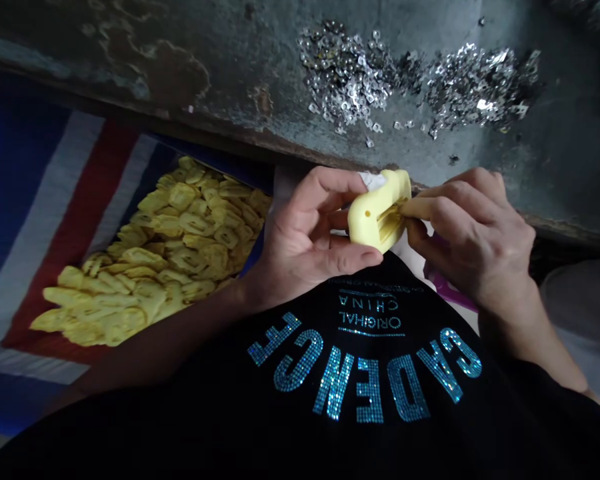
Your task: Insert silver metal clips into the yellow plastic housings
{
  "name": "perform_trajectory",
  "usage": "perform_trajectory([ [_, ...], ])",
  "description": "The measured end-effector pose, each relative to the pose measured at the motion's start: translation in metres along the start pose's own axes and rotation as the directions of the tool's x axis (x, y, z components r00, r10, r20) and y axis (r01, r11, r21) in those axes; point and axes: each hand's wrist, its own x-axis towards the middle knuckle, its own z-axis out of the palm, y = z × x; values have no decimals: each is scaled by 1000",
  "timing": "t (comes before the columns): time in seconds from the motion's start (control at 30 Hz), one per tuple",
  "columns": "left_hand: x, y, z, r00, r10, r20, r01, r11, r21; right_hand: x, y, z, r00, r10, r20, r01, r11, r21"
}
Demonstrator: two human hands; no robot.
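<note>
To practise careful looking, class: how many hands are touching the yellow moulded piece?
2: the left hand grips the yellow moulded piece from the left, and the right hand pinches it from the right. No others show.

One left hand [305, 233], one right hand [473, 243], one yellow piece [367, 217], two metal heaps [345, 73]

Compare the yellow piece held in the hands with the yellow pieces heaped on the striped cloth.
The held yellow piece looks thick and chunky, with a small hole, while the heaped yellow pieces look flatter and thinner. The held yellow piece is gripped in the air between the left hand and right hand, while the heaped yellow pieces lie loose and overlapping on the striped cloth. Both are the same pale yellow.
</note>
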Motion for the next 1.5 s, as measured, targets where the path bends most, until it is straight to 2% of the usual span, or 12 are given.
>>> perform_trajectory([
  [0.17,1,-1,1,999,-3,-33,3,1000,10,-2,-4,1,999,35,-35,-33,998,59],
  [0.33,2,-4,-1,998,57,-22,-57,998,35,-10,-5,1,984,150,-94,-131,974,183],
  [0.43,5,-15,-4,986,166,9,-166,984,67,-17,-5,7,972,169,-161,-139,974,178],
  [0.57,11,-31,-8,941,329,77,-336,933,130,-24,-8,18,972,138,-191,-112,984,141],
  [0.8,10,-29,-6,929,360,79,-369,906,210,-28,-12,23,949,197,-247,-132,957,257],
  [0.93,9,-26,-5,923,372,99,-385,894,228,-26,-14,23,918,346,-194,-218,848,483],
  [1.03,10,-24,-6,923,367,120,-385,898,214,-24,-14,24,906,399,-141,-252,777,577],
  [1.37,9,-23,-10,937,329,117,-346,918,195,-26,-10,25,914,376,-154,-237,801,550],
  [1.5,13,-27,-14,911,377,164,-403,900,167,-27,-8,26,928,342,-147,-214,812,543],
])
